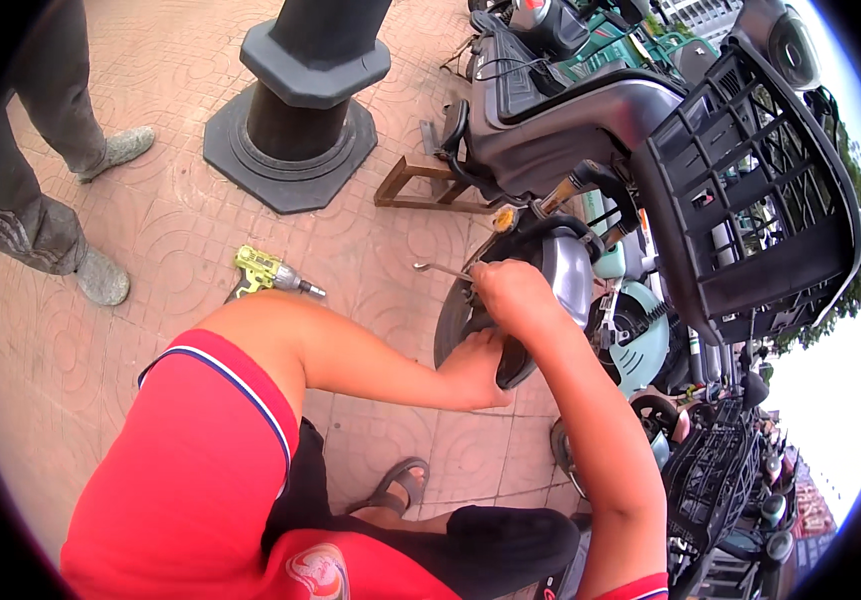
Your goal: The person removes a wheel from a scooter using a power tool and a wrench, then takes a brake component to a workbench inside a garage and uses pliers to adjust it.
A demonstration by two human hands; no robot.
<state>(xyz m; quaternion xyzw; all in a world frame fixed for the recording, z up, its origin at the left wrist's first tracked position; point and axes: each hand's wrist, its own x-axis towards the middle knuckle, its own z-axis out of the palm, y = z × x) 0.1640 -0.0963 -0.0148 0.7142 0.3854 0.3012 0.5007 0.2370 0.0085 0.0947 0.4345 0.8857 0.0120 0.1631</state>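
The step in hand looks to be hand-tool work at the wheel [447, 330] of a grey scooter [590, 120], and both bare hands are at it. The right hand [516, 298] holds a slim metal wrench [441, 268] above the tyre, its fingers closed around the shaft, with 1 rounded end sticking out to the left, free of any bolt that can be seen. The left hand [474, 368] is lower, against the near side of the wheel; its fingers bend in out of sight, so I cannot tell whether they pinch something or merely press there. A silver-grey fender [572, 275] lies just right of the 2 hands. As I judge it, the next move calls for the left hand to steady the wheel while the right lines the wrench up squarely, since a slanted fit could slip. A yellow-green power drill [262, 267] lies on the paving [185, 235] near the left forearm, apart from the wheel. Beyond are a wooden stand [399, 188] and a dark post [295, 120]; at the left, 1 other person in grey shoes [103, 277] stands well apart from the work.
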